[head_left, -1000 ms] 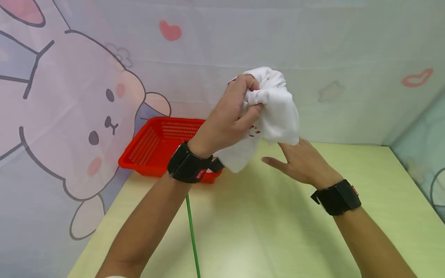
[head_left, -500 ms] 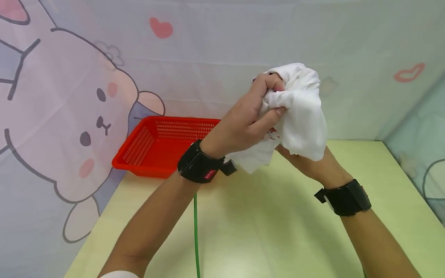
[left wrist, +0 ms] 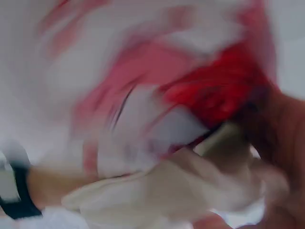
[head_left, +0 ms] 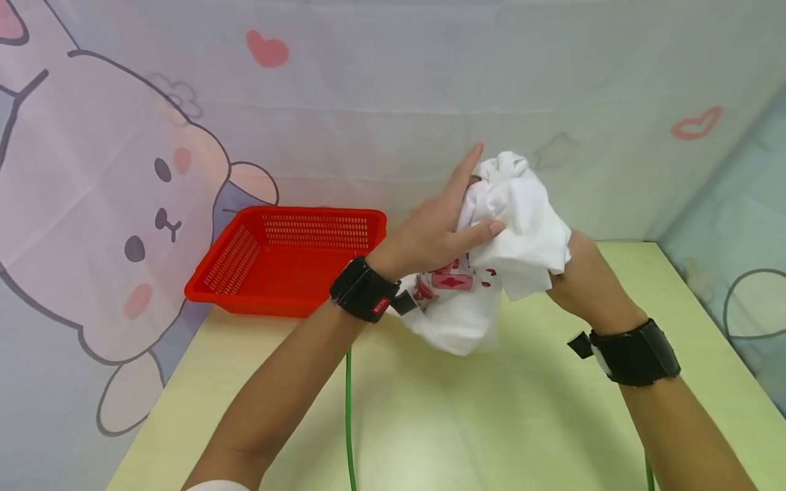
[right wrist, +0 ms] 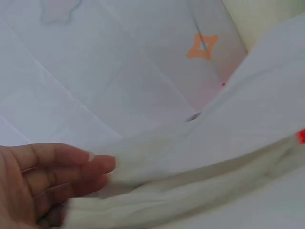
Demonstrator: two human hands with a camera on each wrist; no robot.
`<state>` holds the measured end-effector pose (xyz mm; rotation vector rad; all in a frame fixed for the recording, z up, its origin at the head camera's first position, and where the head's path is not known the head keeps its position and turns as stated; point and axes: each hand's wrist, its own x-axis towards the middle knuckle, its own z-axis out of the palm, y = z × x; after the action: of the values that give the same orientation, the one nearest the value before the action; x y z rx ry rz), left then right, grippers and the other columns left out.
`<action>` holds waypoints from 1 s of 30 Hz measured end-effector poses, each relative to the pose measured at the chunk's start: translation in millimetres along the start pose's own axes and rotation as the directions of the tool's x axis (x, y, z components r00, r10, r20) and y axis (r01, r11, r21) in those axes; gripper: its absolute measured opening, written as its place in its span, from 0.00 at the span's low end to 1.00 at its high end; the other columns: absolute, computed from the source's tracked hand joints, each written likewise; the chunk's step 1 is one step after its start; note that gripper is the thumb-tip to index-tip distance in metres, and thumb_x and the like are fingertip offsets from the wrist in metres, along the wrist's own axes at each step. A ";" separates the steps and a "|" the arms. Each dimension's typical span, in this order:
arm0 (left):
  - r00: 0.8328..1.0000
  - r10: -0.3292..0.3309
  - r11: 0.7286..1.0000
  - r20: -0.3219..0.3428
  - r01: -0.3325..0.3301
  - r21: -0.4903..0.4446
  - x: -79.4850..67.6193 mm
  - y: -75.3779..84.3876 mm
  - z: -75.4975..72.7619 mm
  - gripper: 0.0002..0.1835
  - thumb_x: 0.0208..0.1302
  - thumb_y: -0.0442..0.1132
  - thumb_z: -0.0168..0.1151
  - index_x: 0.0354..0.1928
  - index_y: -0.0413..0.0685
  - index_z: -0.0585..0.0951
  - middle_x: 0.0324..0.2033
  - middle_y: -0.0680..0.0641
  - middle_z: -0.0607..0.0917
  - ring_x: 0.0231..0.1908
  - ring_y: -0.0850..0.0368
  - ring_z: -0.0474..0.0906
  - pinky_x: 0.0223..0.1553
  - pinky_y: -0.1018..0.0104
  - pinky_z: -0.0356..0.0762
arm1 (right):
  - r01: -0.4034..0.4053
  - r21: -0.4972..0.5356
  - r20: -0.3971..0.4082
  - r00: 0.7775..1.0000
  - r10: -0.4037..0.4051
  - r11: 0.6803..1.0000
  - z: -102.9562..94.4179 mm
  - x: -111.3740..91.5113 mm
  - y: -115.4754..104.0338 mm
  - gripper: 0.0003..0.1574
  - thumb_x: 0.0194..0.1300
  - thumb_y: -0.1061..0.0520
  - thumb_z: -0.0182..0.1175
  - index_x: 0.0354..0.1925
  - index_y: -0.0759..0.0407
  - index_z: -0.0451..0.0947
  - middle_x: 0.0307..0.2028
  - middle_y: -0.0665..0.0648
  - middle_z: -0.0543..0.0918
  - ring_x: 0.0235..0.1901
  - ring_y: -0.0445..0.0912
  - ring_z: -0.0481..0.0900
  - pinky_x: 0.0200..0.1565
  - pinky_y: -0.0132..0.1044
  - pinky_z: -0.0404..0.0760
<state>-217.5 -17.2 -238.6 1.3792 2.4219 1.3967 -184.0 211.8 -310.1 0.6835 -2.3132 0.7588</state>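
Note:
A bunched white cloth (head_left: 522, 211) with a red and pink print hangs above the table between both hands. My left hand (head_left: 430, 232) holds it from the left, thumb laid over the front folds and index finger pointing up; the other fingers are hidden behind it. Motion blurs the print in the left wrist view. At the cloth's right side is my right hand (head_left: 580, 276), fingers partly covered. In the right wrist view its fingers (right wrist: 57, 167) are bent, tips right at a loose fold (right wrist: 190, 195); I cannot tell whether they pinch it.
A red perforated plastic basket (head_left: 285, 303) stands on the pale yellow table (head_left: 442, 423) at the back left. Green cable (head_left: 348, 423) runs toward the front edge. Behind is a printed curtain (head_left: 368, 75) with a cartoon rabbit. Each wrist wears a black strap (head_left: 635, 354).
Both hands and the cloth have moved right. The cloth has dropped lower and more of its red print shows. My left index finger has straightened, and my right hand has reached the cloth.

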 end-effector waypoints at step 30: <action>0.987 -0.103 0.988 0.125 0.116 -0.102 -11.9 -27.4 44.8 0.35 0.63 0.45 0.53 0.68 0.59 0.48 0.58 0.53 0.68 0.51 0.61 0.71 0.46 0.73 0.71 | 0.208 -0.007 -0.079 0.975 -0.208 0.978 -20.5 25.1 -10.6 0.05 0.60 0.63 0.53 0.36 0.62 0.74 0.32 0.49 0.78 0.29 0.38 0.72 0.30 0.27 0.65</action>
<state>-210.2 -0.5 -289.3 1.2473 2.2736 1.3567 -186.8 210.8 -276.1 0.8647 -2.1288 0.6777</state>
